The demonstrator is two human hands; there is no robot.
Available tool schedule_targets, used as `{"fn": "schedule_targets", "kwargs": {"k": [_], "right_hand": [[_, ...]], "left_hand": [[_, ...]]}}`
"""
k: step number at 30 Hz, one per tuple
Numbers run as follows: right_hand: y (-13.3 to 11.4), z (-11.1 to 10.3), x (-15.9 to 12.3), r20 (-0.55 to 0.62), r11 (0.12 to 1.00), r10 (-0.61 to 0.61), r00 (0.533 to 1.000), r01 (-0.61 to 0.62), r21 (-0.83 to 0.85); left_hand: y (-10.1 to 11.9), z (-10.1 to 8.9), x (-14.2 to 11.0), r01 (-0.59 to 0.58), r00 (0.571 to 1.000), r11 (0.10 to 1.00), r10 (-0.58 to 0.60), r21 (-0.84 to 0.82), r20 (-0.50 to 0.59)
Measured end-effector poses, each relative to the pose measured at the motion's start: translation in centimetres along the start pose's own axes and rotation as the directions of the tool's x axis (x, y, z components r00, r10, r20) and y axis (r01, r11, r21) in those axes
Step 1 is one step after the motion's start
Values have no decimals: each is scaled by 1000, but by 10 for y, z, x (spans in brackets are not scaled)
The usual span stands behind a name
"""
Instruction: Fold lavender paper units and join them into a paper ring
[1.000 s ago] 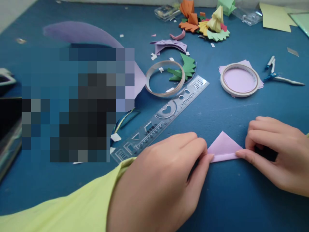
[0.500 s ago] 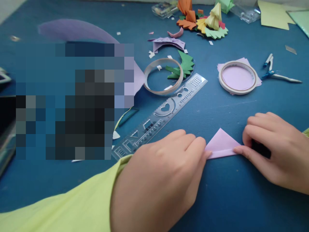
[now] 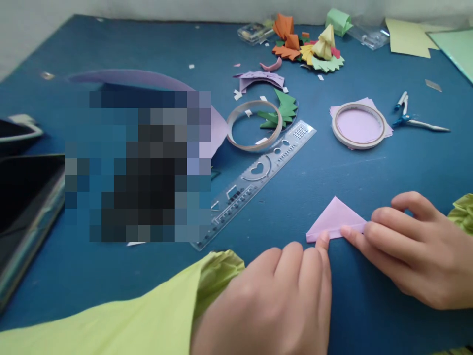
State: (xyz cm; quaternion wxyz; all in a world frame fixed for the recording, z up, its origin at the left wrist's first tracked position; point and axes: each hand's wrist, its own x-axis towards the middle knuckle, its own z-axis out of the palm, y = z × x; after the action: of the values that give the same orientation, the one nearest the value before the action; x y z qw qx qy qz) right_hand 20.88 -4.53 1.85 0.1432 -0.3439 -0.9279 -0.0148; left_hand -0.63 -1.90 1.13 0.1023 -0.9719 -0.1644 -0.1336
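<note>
A small sheet of pinkish-lilac paper (image 3: 335, 216), folded into a triangle with its point away from me, lies on the blue table. A narrow strip is folded up along its near edge. My left hand (image 3: 281, 301) has its fingers curled, and its thumb presses that strip near the middle. From the other side my right hand (image 3: 414, 251) pinches the right corner, its thumb on the strip close to the left thumb. Beyond the paper a roll of tape (image 3: 334, 129) rests on a stack of lilac paper squares (image 3: 360, 123).
A clear stencil ruler (image 3: 264, 177) lies diagonally left of the paper. Farther back are another tape ring (image 3: 231, 138), green folded pieces (image 3: 286, 108), orange folded paper (image 3: 284, 27) and a blue-and-white compass (image 3: 406, 120). A dark tablet-like device (image 3: 29, 197) is at left; pixelation hides the area beside it.
My left hand has moved nearer me, its thumb sliding inward and uncovering the left corner. My right thumb has shifted left along the strip. The camera view has tilted slightly up.
</note>
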Motion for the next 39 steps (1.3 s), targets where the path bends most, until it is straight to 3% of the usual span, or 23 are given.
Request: {"fn": "schedule_targets", "kwargs": {"k": [4, 10, 13, 16, 18, 27, 32, 39], "right_hand": [[-7, -2, -5, -13, 998, -17, 1000, 16, -68], [-5, 7, -11, -114, 992, -59, 992, 46, -115], [2, 11, -8, -133, 993, -58, 989, 43, -113], [6, 11, -5, -141, 995, -62, 988, 49, -91], [6, 11, -4, -141, 995, -66, 988, 55, -81], [7, 10, -6, -107, 993, -84, 991, 74, -94], [9, 12, -3, -115, 999, -6, 993, 1, -44], [12, 13, -2, -79, 1000, 3, 997, -3, -4]], "left_hand": [[-3, -3, 2, 3, 1000, 1000, -3, -1, 27], [-9, 9, 3, 78, 993, 997, -80, -27, -87], [-18, 13, 8, 138, 989, 978, -146, -157, -39], [-24, 13, 12, 292, 956, 889, -284, -352, 76], [-26, 13, 13, 332, 943, 850, -314, -408, 114], [-30, 18, 13, 187, 982, 953, -175, -240, 69], [-28, 15, 14, 99, 995, 965, -89, -244, 49], [-24, 17, 11, 101, 994, 968, -87, -231, 68]]}}
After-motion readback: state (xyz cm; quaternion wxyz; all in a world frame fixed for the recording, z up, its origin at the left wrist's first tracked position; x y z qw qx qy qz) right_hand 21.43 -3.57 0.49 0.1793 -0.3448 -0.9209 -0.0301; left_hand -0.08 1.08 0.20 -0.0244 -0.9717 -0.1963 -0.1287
